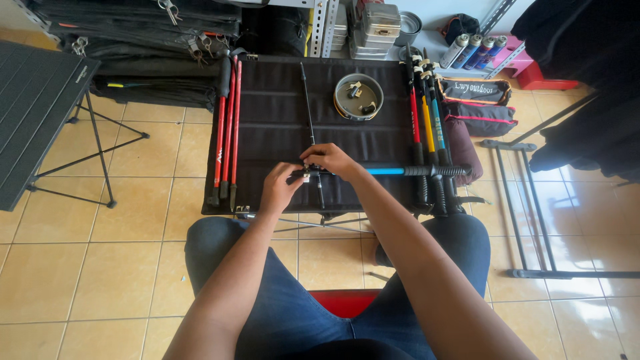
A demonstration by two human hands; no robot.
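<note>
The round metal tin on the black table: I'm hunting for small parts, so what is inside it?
The round tin holds at least two small pieces, dark and pale, on its flat bottom. Their kind is too small to tell, and the near rim hides a strip of the bottom.

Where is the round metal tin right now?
In the head view, the round metal tin sits on the black folding table, right of centre, beyond both hands.

Blue-and-black trekking pole (400,171), black table (273,107), red poles (227,127)
</note>
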